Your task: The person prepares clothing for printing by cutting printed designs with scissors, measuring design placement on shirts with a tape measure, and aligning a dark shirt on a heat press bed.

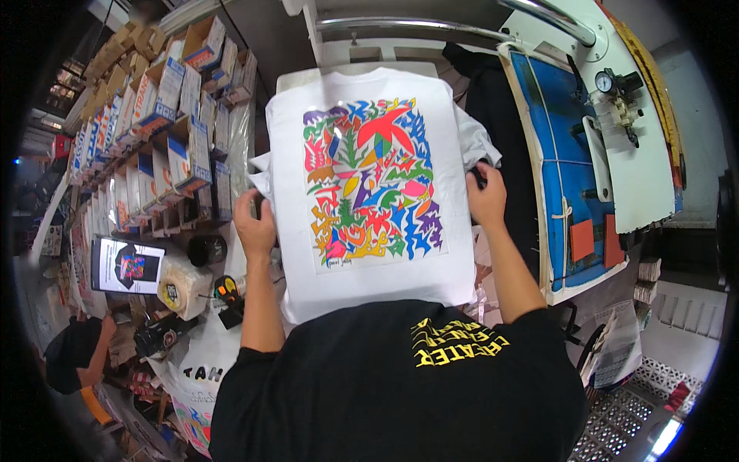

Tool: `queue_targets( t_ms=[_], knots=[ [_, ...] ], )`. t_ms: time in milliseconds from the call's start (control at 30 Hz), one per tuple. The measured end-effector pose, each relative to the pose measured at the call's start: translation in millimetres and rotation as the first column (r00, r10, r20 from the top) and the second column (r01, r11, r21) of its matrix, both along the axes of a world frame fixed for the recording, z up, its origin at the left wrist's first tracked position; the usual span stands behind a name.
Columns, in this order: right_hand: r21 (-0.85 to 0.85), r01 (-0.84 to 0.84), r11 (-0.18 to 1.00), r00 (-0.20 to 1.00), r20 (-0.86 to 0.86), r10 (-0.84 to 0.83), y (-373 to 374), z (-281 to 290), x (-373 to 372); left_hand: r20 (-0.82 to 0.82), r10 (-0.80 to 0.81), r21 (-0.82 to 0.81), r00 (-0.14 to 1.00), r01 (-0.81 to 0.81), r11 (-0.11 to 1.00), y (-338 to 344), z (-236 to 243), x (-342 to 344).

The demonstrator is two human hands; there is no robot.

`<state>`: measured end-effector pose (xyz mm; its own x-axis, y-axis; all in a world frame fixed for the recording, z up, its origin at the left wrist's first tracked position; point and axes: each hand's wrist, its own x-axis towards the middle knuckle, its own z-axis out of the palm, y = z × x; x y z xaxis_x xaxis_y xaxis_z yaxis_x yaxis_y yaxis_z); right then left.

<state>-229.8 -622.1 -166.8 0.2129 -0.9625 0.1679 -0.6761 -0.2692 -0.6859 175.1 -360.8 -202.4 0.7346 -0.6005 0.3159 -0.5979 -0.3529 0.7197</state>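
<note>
A white T-shirt (369, 285) lies spread out in front of me over a light board, its short sleeves bunched at the sides. On it is a rectangular, multicoloured print (369, 181) of leaf and bird shapes; a faint sheet-like border shows around the print. My left hand (255, 225) is at the shirt's left edge, just below the sleeve, fingers curled against the cloth. At the opposite edge, my right hand (486, 196) has its fingers bent round the fabric below the right sleeve. The fingertips of both hands are partly hidden.
Left of me are stacked cardboard boxes (165, 100), a tablet (127, 266), a tape roll (185, 289) and a black-clad person (75, 354). A blue-covered frame (562, 154) and a white machine panel with a pressure gauge (605, 82) stand right. Metal bars (416, 28) cross behind the shirt.
</note>
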Motion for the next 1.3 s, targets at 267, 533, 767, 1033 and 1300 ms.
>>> queue_targets(
  t_ms=[267, 533, 767, 1033, 1300],
  knots=[
    [-0.235, -0.463, 0.855, 0.880, -0.234, 0.413, 145.6, 18.3, -8.2, 0.064, -0.419, 0.083, 0.906, 0.414, 0.907, 36.5, 45.9, -94.6],
    [-0.267, -0.463, 0.845, 0.881, -0.244, 0.406, 144.2, 7.0, -10.3, 0.193, -0.465, 0.151, 0.864, 0.442, 0.884, 39.6, 36.0, -95.3],
    [-0.290, -0.445, 0.847, 0.892, -0.225, 0.391, 145.1, 0.3, -10.1, 0.194, -0.447, 0.128, 0.873, 0.429, 0.894, 39.4, 31.5, -95.7],
    [-0.296, -0.205, 0.933, 0.976, -0.132, 0.172, 120.2, -13.0, -39.1, -0.300, -0.131, -0.304, 0.945, 0.035, 0.952, 58.3, -2.6, -63.3],
    [0.833, -0.422, 0.356, 0.654, 0.552, -0.517, 78.8, -36.5, -67.0, -0.990, -0.127, -0.122, -0.057, -0.090, 0.988, 84.6, -38.1, -32.3]
  ],
)
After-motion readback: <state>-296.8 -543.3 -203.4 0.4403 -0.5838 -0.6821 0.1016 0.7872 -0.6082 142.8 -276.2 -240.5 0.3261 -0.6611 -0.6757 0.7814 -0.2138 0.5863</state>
